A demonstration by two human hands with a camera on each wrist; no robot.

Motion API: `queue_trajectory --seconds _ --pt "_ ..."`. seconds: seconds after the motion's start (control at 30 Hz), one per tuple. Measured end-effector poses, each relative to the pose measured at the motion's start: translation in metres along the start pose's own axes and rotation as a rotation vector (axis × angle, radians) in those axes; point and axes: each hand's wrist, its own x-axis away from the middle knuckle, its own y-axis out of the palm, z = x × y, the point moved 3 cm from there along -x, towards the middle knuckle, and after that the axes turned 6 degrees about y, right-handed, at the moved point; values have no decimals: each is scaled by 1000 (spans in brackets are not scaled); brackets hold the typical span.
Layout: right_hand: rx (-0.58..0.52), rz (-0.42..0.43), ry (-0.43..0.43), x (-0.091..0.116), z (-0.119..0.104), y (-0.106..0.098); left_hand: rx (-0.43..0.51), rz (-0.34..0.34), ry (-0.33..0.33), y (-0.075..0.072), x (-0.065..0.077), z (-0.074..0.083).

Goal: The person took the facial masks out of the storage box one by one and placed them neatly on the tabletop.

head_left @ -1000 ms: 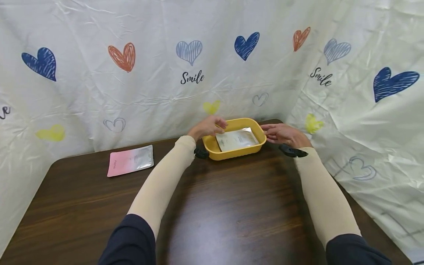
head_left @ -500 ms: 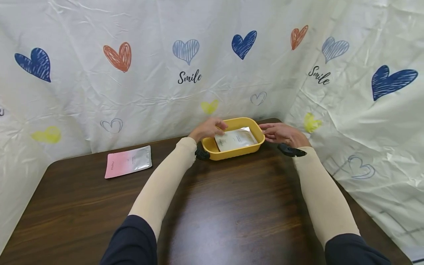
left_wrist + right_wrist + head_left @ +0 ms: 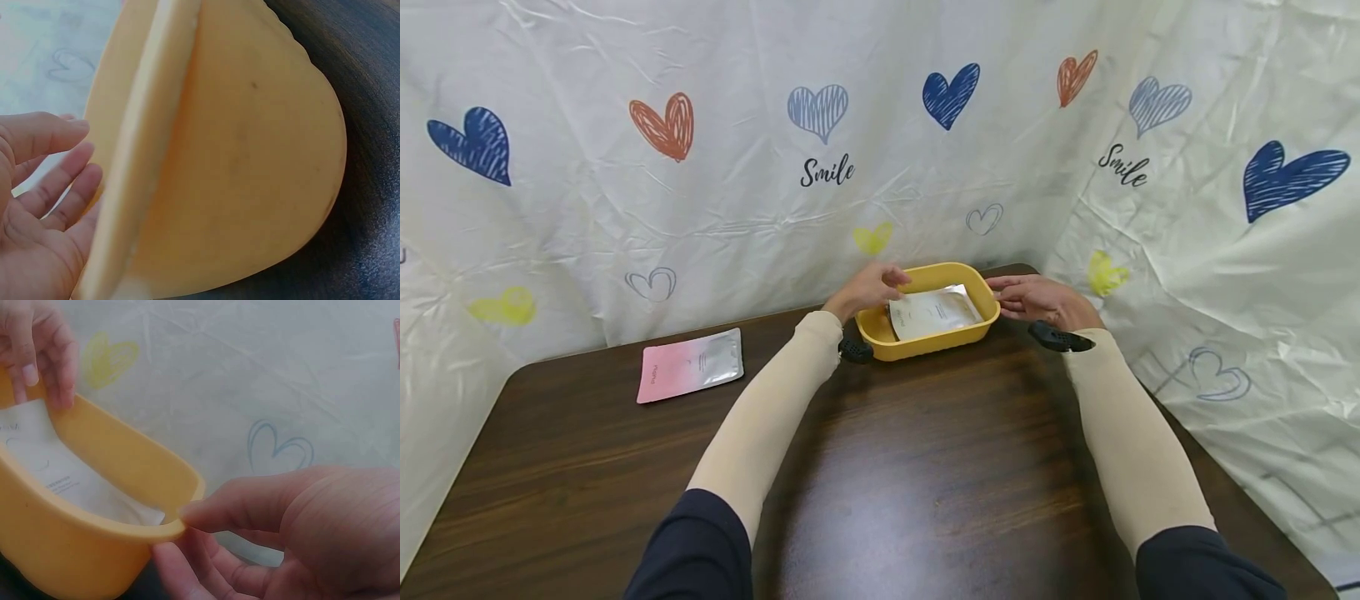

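A yellow plastic basket [image 3: 936, 343] stands near the table's back right corner. Inside lies a white and silver sachet [image 3: 934, 312], its silver end toward the right. Over the basket's left end hovers my left hand [image 3: 868, 287], fingers loosely curved and thumb apart; the left wrist view shows this hand [image 3: 47, 187] holding nothing beside the basket wall [image 3: 244, 150]. My right hand [image 3: 1037, 300] is at the right end. In the right wrist view its thumb [image 3: 231, 503] lies on the rim with fingers below, pinching the basket [image 3: 81, 550].
A pink and silver sachet [image 3: 692, 365] lies flat on the dark wooden table [image 3: 917, 467], left of the basket. A white curtain [image 3: 730, 192] printed with hearts hangs behind the table and along its right side.
My left hand has drawn slightly up and away from the white sachet's left end. The right hand stays at the rim, and the basket keeps its place.
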Motion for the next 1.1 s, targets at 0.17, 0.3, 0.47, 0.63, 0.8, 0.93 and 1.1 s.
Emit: queue_trajectory --seconds 0.17,0.3,0.47,0.63,0.8,0.93,1.1 --pt "3 -13 -5 2 -1 2 0 12 11 0 1 -1" --pt "1 -17 -12 3 -2 3 2 21 6 -1 2 -1" --pt "-10 -36 -20 2 -1 3 -24 30 1 -1 1 -2" --pt "-16 -28 -16 2 -1 2 4 35 -11 1 0 0" --pt "-18 -37 -8 2 -1 2 113 45 -40 3 -2 1" --pt "-26 -39 -6 2 -1 2 152 55 -56 3 -4 1" --pt "-26 -36 -11 1 0 2 153 52 -54 2 -5 0"
